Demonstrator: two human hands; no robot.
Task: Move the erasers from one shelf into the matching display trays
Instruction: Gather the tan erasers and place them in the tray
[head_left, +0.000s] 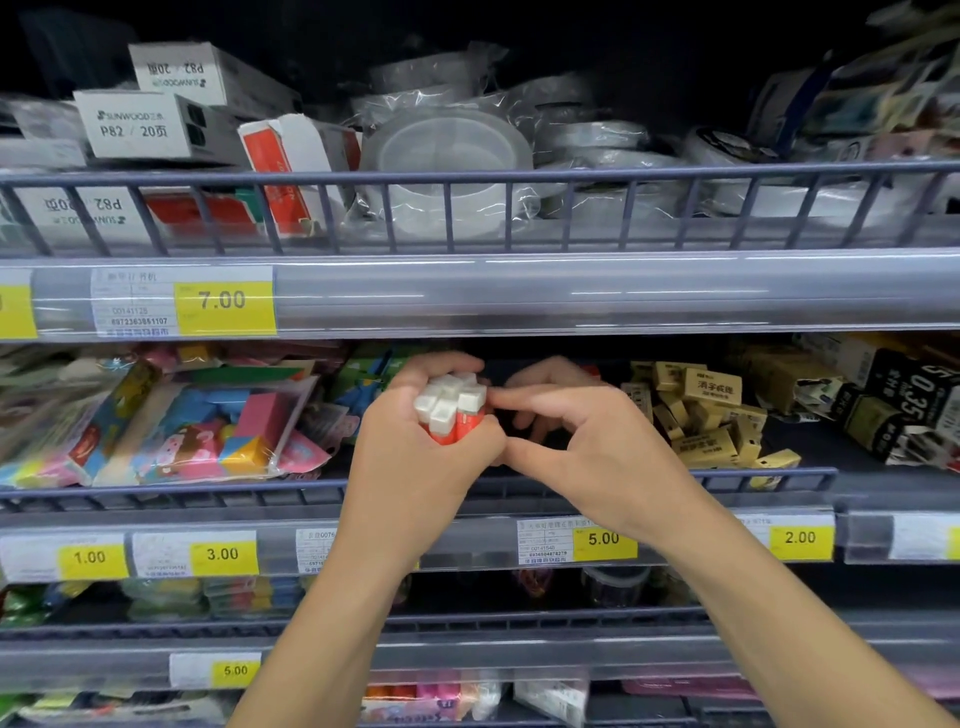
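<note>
A bundle of red-sleeved erasers (451, 410) was clasped by the left hand (415, 457) at mid-frame, before the wire-fronted shelf (156, 493). The right hand (587, 441) was held beside it, fingers (519, 397) loosely curled, forefinger touching the bundle. Yellow price tags (223, 306) were fixed along the shelf edges.

The left hand (415, 457) holds a bundle of erasers (451, 410) before the middle shelf (769, 475), above its front rail. The right hand (597, 441) lies just right of the bundle, its fingers (511, 399) touching it. On that shelf, bagged erasers (171, 426) lie toward the left end and small boxed erasers (711, 410) right of the hands. On the upper shelf (467, 179), boxes (150, 124) sit left and tape rolls (447, 145) in the middle. Price tags (223, 301) line the shelves' front edges.
</note>
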